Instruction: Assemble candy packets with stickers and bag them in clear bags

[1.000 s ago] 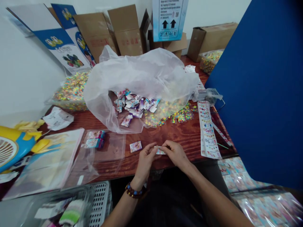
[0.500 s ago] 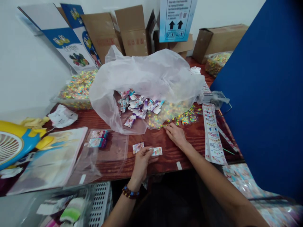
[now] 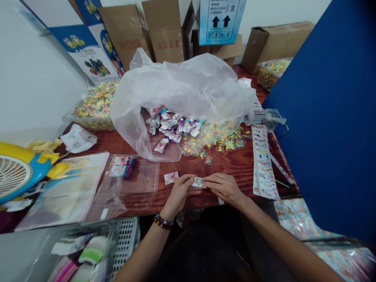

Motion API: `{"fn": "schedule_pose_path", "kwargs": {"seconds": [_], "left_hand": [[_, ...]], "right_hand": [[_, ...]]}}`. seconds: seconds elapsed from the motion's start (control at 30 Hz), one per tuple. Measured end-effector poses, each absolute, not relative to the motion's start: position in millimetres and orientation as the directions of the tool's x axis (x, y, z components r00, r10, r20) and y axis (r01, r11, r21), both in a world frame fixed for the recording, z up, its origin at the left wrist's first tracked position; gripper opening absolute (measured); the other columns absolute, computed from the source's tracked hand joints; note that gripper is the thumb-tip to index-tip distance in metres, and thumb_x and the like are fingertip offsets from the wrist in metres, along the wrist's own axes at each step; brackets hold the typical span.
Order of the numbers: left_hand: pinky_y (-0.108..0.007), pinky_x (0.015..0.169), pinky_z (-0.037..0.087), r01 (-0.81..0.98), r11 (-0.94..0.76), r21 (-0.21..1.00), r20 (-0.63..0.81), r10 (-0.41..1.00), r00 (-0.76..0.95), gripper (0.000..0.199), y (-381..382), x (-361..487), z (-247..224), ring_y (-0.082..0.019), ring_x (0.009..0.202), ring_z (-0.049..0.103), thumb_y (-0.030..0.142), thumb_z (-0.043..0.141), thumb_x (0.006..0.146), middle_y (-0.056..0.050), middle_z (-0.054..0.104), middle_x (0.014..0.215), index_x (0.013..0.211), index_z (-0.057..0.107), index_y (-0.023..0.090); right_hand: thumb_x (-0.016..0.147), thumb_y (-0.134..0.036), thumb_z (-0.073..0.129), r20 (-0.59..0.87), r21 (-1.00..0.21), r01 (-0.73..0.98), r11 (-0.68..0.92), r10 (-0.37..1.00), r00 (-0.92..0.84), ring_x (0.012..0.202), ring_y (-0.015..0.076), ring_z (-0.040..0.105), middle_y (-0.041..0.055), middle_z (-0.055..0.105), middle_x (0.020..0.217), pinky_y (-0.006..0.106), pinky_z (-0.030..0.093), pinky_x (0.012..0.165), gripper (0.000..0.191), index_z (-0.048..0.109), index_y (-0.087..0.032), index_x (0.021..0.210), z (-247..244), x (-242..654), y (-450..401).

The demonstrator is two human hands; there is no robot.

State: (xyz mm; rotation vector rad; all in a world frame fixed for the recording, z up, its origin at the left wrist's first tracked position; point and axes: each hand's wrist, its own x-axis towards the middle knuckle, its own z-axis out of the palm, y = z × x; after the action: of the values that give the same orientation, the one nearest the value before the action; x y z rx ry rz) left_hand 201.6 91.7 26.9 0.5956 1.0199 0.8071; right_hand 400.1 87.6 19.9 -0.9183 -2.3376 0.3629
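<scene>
Both hands work close together near the front edge of a wooden table (image 3: 235,164). The left hand (image 3: 179,192) and right hand (image 3: 225,188) grip a small packet (image 3: 198,182) from either side, their fingers closed on it. It lies between them, just above the tabletop, and shows a shiny rainbow face. Its print is too small to read, and the fingers hide its ends, so its full shape cannot be made out. Just left of the left hand lies a printed card (image 3: 171,178), not touching it. Further left, two boxy packets (image 3: 123,166) sit on a clear plastic bag (image 3: 136,188). Ahead, a translucent sack (image 3: 182,84) spills a heap of packets (image 3: 172,127) and glittery pieces (image 3: 217,139). A sticker strip (image 3: 263,162) lies to the right.
</scene>
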Motion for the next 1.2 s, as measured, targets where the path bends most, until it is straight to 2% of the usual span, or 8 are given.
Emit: {"fn": "schedule_pose_path", "kwargs": {"seconds": [0.17, 0.3, 0.37, 0.43, 0.57, 0.7, 0.97, 1.2], "left_hand": [[-0.030, 0.064, 0.057, -0.269, 0.575, 0.773, -0.490, 0.810, 0.323, 0.033, 89, 200, 31, -0.015, 0.066, 0.067, 0.039, 0.069, 0.072, -0.004, 0.069, 0.080, 0.091, 0.062, 0.013], [-0.029, 0.066, 0.057, -0.248, 0.537, 0.806, -0.471, 0.836, 0.282, 0.036, 89, 200, 29, -0.016, 0.072, 0.066, 0.031, 0.077, 0.064, -0.004, 0.068, 0.080, 0.090, 0.061, 0.012], [-0.030, 0.068, 0.056, -0.241, 0.513, 0.824, -0.457, 0.853, 0.254, 0.035, 89, 201, 27, -0.016, 0.073, 0.066, 0.029, 0.075, 0.065, -0.004, 0.067, 0.080, 0.092, 0.060, 0.012], [-0.030, 0.070, 0.056, -0.231, 0.469, 0.852, -0.418, 0.877, 0.239, 0.033, 88, 203, 27, -0.016, 0.076, 0.066, 0.030, 0.072, 0.068, -0.004, 0.067, 0.082, 0.093, 0.059, 0.013], [-0.030, 0.072, 0.054, -0.149, 0.310, 0.939, -0.270, 0.932, 0.240, 0.024, 91, 208, 30, -0.015, 0.079, 0.064, 0.031, 0.064, 0.077, -0.003, 0.066, 0.088, 0.094, 0.058, 0.016], [-0.025, 0.073, 0.049, 0.185, 0.019, 0.983, -0.067, 0.963, 0.260, 0.017, 96, 206, 38, -0.013, 0.078, 0.060, 0.029, 0.053, 0.085, -0.002, 0.063, 0.086, 0.095, 0.060, 0.018], [-0.023, 0.071, 0.046, 0.478, -0.202, 0.855, -0.010, 0.914, 0.405, 0.018, 121, 199, 47, -0.013, 0.076, 0.060, 0.027, 0.050, 0.087, -0.002, 0.066, 0.084, 0.099, 0.061, 0.019], [-0.028, 0.083, 0.047, 0.808, -0.182, 0.560, 0.237, 0.970, 0.054, 0.026, 218, 153, 55, -0.016, 0.094, 0.061, 0.023, 0.044, 0.089, -0.009, 0.064, 0.106, 0.111, 0.054, 0.015]], "right_hand": [[0.091, -0.020, 0.043, 0.357, -0.425, 0.526, 0.736, 0.671, -0.650, 0.085, 0.0169, 0.060, 0.0025, 0.068, 0.111, 0.031, 0.048, 0.074, 0.027, 0.067, -0.026, 0.104, 21, 402, 88], [0.090, -0.020, 0.045, 0.331, -0.607, 0.486, 0.628, 0.756, -0.564, 0.098, 0.0190, 0.059, 0.0035, 0.064, 0.118, 0.035, 0.047, 0.084, 0.028, 0.066, -0.027, 0.106, 18, 401, 86], [0.088, -0.024, 0.049, 0.283, -0.806, 0.409, 0.428, 0.885, -0.370, 0.103, 0.0197, 0.058, 0.0054, 0.063, 0.118, 0.036, 0.046, 0.088, 0.028, 0.063, -0.026, 0.112, 14, 397, 86], [0.085, -0.032, 0.054, 0.099, -0.959, 0.246, 0.141, 0.979, -0.177, 0.093, 0.0190, 0.062, 0.0061, 0.066, 0.108, 0.032, 0.051, 0.077, 0.031, 0.061, -0.024, 0.114, 9, 389, 86], [0.079, -0.042, 0.059, -0.197, -0.980, 0.018, -0.197, 0.964, -0.178, 0.062, 0.0130, 0.057, 0.0007, 0.064, 0.075, 0.021, 0.045, 0.050, 0.029, 0.067, -0.017, 0.091, -1, 369, 87], [0.077, -0.039, 0.064, -0.158, -0.983, -0.080, -0.166, 0.982, -0.104, 0.065, 0.0118, 0.053, -0.0005, 0.064, 0.076, 0.021, 0.043, 0.057, 0.024, 0.068, -0.017, 0.086, -3, 359, 89], [0.074, -0.040, 0.066, -0.215, -0.968, -0.131, -0.215, 0.977, -0.016, 0.063, 0.0132, 0.054, -0.0002, 0.062, 0.067, 0.022, 0.042, 0.058, 0.024, 0.065, -0.016, 0.078, -9, 373, 86], [0.079, -0.043, 0.060, -0.228, -0.973, 0.026, -0.229, 0.973, 0.017, 0.069, 0.0164, 0.058, 0.0005, 0.063, 0.071, 0.025, 0.044, 0.062, 0.026, 0.064, -0.017, 0.086, -22, 385, 72]]}}
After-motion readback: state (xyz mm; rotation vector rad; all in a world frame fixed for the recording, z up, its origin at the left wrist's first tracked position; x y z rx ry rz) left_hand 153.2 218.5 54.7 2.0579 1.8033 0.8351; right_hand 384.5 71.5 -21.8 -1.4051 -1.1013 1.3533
